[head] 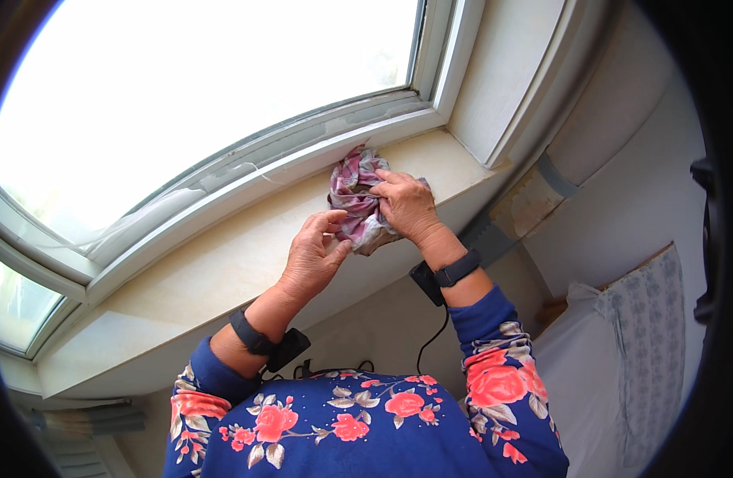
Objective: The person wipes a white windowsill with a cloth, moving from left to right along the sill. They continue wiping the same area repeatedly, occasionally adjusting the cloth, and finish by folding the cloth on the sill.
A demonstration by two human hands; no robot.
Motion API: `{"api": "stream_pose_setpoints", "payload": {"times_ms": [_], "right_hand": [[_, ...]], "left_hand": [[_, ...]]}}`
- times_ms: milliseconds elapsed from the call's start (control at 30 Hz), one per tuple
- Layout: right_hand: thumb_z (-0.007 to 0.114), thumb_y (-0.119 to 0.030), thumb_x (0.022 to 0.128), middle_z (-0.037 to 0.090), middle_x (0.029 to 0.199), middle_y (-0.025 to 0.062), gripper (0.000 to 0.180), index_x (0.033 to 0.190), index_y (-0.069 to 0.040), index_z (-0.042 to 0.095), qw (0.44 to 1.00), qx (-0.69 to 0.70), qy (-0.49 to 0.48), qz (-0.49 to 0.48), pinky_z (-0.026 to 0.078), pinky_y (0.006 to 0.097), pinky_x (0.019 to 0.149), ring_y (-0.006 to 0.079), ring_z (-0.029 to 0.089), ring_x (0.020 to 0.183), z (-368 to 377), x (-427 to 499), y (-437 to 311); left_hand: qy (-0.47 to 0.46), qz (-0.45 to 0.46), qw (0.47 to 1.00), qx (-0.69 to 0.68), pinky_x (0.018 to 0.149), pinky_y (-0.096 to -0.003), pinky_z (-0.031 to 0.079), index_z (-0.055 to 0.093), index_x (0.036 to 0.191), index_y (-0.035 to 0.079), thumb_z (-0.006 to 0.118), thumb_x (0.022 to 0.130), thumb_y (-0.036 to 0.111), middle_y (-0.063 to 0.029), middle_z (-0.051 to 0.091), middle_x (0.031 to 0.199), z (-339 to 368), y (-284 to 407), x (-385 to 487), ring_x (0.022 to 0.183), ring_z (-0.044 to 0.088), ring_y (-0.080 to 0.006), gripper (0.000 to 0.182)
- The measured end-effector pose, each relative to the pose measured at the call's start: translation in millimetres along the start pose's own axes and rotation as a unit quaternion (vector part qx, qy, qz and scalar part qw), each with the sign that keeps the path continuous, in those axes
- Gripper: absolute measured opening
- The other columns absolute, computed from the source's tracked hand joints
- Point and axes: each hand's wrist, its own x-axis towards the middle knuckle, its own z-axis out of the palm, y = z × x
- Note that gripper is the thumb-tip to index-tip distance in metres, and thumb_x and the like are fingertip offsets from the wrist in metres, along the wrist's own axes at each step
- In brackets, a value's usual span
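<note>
A crumpled pink, white and grey patterned cloth (357, 197) lies bunched on the cream windowsill (223, 263), close to the white window frame. My right hand (408, 203) holds the cloth from its right side, with the fingertips pressed into the folds. At the cloth's lower left edge is my left hand (315, 257), its thumb and fingers apart. The left fingertips reach the fabric, but no grip on it shows. Part of the cloth is hidden beneath my right hand.
The window (211, 107) rises beyond the sill, with loose clear film (163, 206) along its lower frame. Black wrist straps carry small boxes; a cable (435, 334) hangs from the right one. Right of the sill are a wrapped pipe (605, 119) and a white-covered bed (575, 370).
</note>
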Motion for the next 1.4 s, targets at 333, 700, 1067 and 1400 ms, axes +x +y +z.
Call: {"api": "stream_pose_setpoints", "payload": {"times_ms": [333, 700, 1067, 1400], "right_hand": [[0.056, -0.005, 0.075, 0.066, 0.103, 0.0069, 0.015, 0.082, -0.011, 0.068, 0.999, -0.005, 0.034, 0.016, 0.050, 0.0365, 0.081, 0.0278, 0.061, 0.092, -8.8, 2.1, 43.9], [0.064, -0.060, 0.069, 0.045, 0.136, 0.0156, 0.067, 0.124, -0.023, 0.056, 0.973, 0.104, -0.135, 0.156, 0.027, 0.0474, 0.104, 0.0325, 0.042, 0.124, -40.2, 7.8, 35.6], [0.069, -0.024, 0.074, 0.049, 0.130, 0.0075, 0.053, 0.124, -0.019, 0.054, 0.993, -0.053, -0.055, 0.090, 0.041, 0.0416, 0.093, 0.0269, 0.049, 0.113, -7.0, 4.2, 26.7], [0.056, -0.007, 0.078, 0.064, 0.107, 0.0055, 0.025, 0.097, -0.017, 0.070, 0.995, -0.043, 0.038, 0.076, 0.047, 0.0377, 0.084, 0.0247, 0.059, 0.098, -5.0, 6.4, 67.8]], "left_hand": [[-0.070, -0.029, 0.980, -0.184, 0.088, -0.0292, 0.049, 0.041, 0.130, 0.001, 0.058, 0.086, 0.003, -0.0109, 0.052, 0.122, 21.7, -0.2, 10.5, 0.105, 0.055, -0.0198, 0.048], [-0.214, 0.024, 0.962, -0.167, 0.104, -0.0335, 0.033, 0.031, 0.135, -0.003, 0.057, 0.080, 0.005, -0.0173, 0.043, 0.131, 74.6, -5.9, 22.2, 0.124, 0.041, -0.0235, 0.061], [-0.278, 0.136, 0.951, 0.027, 0.096, -0.0382, 0.040, 0.046, 0.124, 0.002, 0.055, 0.076, 0.002, -0.0193, 0.050, 0.121, 77.4, -0.3, 26.0, 0.113, 0.049, -0.0341, 0.049], [-0.074, 0.250, 0.944, 0.200, 0.086, -0.0376, 0.044, 0.062, 0.097, 0.008, 0.059, 0.077, 0.001, -0.0105, 0.063, 0.097, 24.5, 23.7, 12.4, 0.097, 0.058, -0.0271, 0.022]]}}
